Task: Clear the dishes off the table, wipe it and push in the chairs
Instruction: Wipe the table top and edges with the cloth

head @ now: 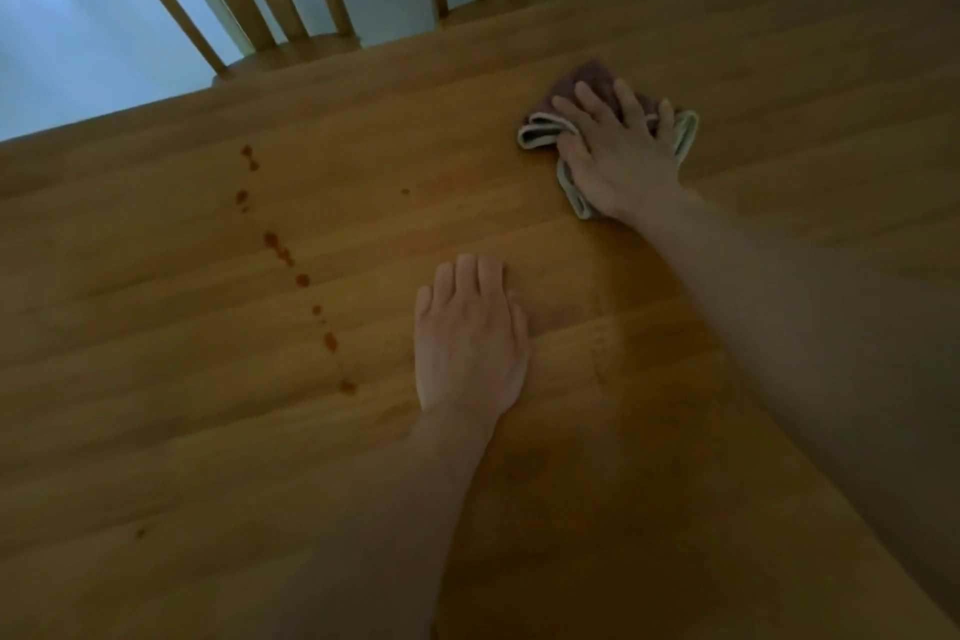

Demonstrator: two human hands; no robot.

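Your right hand [618, 156] presses flat, fingers spread, on the bunched cloth [582, 120] toward the table's [779, 68] far side. Your left hand [470, 338] rests released, palm down, nearer. Reddish spots [283, 250], possibly sauce, trail left. Two chairs [291, 16] stand beyond.

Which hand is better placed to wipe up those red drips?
The right hand: it already presses the cloth. The left hand lies bare nearer the red drips.

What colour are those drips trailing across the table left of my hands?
Reddish-orange drips, like sauce, on the light brown wooden table; seen in the head view.
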